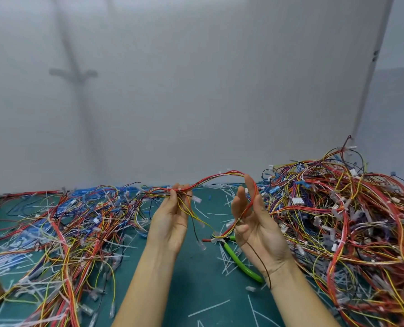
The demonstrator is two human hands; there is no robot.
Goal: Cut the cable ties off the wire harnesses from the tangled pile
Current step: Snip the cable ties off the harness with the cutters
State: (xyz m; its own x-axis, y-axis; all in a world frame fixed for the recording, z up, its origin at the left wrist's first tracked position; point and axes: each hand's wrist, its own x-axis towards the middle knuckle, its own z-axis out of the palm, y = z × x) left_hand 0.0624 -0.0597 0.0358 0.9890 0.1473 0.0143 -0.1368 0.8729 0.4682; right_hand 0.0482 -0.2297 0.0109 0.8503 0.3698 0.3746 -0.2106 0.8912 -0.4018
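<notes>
Green mat [196, 284] between left heap [78, 232], right heap [349, 220]

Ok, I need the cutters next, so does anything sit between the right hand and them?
Yes: the harness lies across the right hand, and its hanging end dangles in front of the head of the cutters on the mat. Otherwise only loose cut ties lie around the green handles.

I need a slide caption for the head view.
Left hand pinches a wire harness draped over the right hand, above green-handled cutters.
</notes>
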